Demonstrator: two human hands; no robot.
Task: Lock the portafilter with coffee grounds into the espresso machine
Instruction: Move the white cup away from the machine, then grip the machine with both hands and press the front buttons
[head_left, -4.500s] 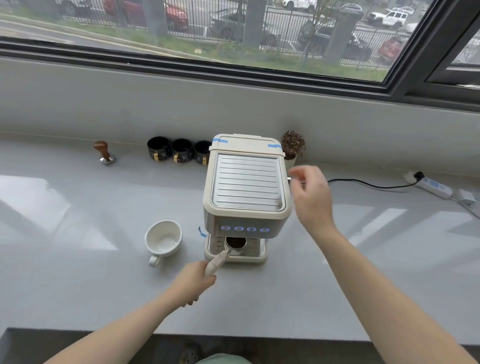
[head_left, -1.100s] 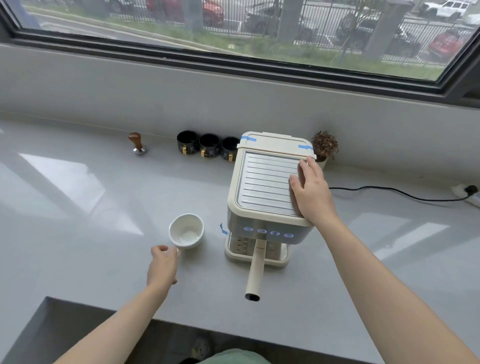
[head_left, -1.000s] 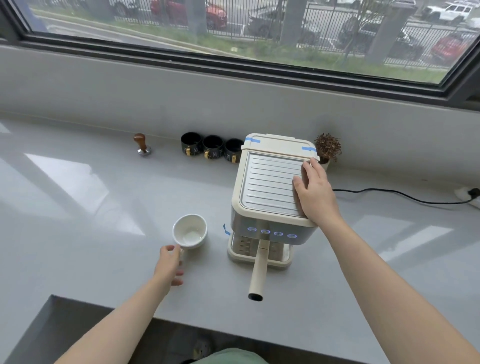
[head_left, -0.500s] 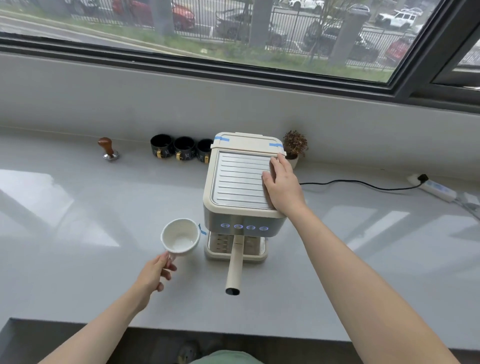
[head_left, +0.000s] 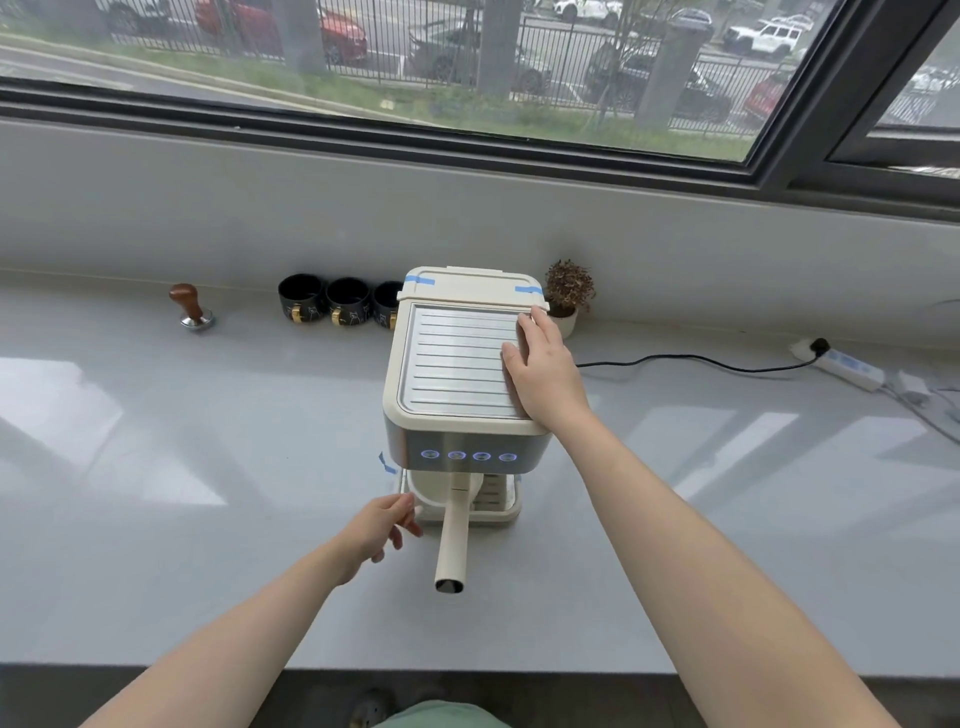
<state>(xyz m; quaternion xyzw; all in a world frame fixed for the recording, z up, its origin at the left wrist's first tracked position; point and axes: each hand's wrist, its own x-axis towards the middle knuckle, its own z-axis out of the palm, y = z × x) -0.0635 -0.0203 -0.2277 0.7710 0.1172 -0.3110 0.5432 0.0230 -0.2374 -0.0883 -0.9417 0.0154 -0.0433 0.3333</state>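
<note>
Resting flat on the espresso machine (head_left: 457, 364), right hand (head_left: 545, 371) (open); left hand (head_left: 382, 527) holds nothing.

Bare forearms, no sleeves or jewellery visible; a pale green garment (head_left: 441, 716), perhaps trousers, shows below.

Portafilter seated in espresso machine, handle toward front edge of table.

Espresso machine (head_left: 457, 374): cream body, ribbed metal top plate, blue tape at both rear corners of the lid, four lit blue buttons across the front panel; upright on the table, set back toward the rear edge. Portafilter (head_left: 453, 535): cream handle projects straight out from beneath the front panel, over the drip tray, dark end cap facing the front edge; its basket is hidden under the machine.
</note>
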